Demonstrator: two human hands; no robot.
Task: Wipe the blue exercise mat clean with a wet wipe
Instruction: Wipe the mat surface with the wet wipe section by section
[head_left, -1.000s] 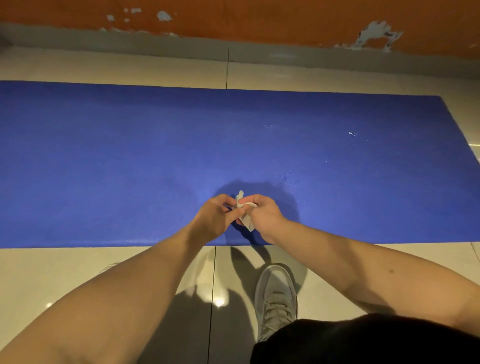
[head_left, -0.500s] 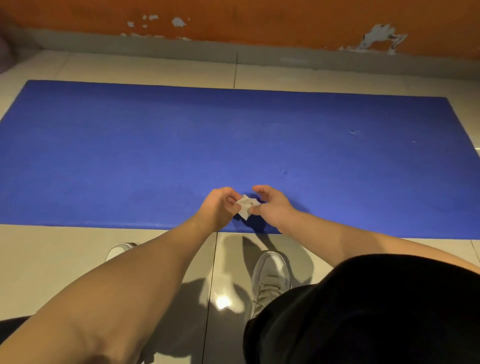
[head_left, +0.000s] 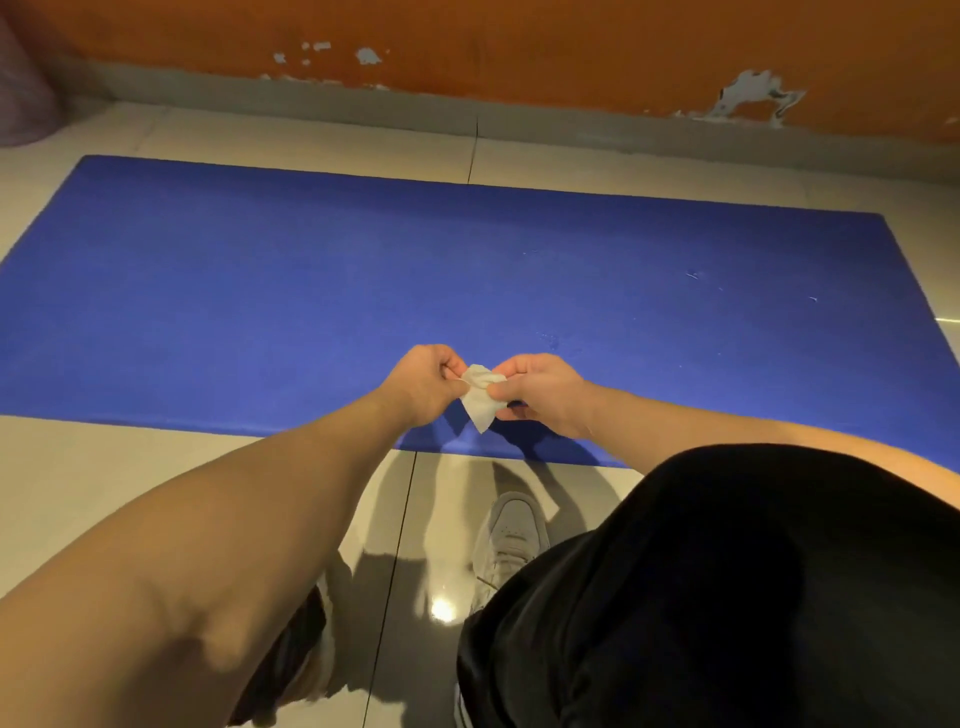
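Now: a person is opening out a wipe (head_left: 478, 397) over the near edge of the mat (head_left: 311, 291).
Hands: left hand (head_left: 423, 384) and right hand (head_left: 545, 395) are each pinching the wipe's upper edge, fingers curled, nothing else held.
Technique: spreading the bunched sheet flat first is likely giving a broader wiping face.
Wipe: hanging in the air, tip pointing down.
Mat: lying flat on the floor (head_left: 130, 467), long axis running left to right.

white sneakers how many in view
1 in plain sight: the white lace-up sneaker on the tiled floor beside the near edge of the blue exercise mat. Another may hide behind the left forearm.
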